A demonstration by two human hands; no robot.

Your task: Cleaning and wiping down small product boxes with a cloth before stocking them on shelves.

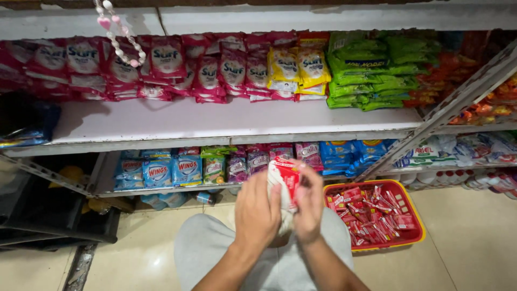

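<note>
In front of the low shop shelves, above the person's grey-clad lap [269, 258], both hands are closed around a small bunch of red-and-white sachets [285, 180]. The left hand [257, 213] wraps the bunch from the near side while the right hand [308, 207] pinches it from the other, its fingers curled over the top packets. The bunch sits between the palms, raised in front of the lower shelf [161, 189] with its blue and purple packets. Just to the right, on the tiled floor, a red basket [412, 215] holds many more sachets of the same kind (loosely heaped). The white upper shelf [215, 124] has a bare front strip, with pink, yellow and green packs stacked behind. The step in hand looks like gathering and squaring the bunch; the next move would call for a firm two-handed hold so none slip.
</note>
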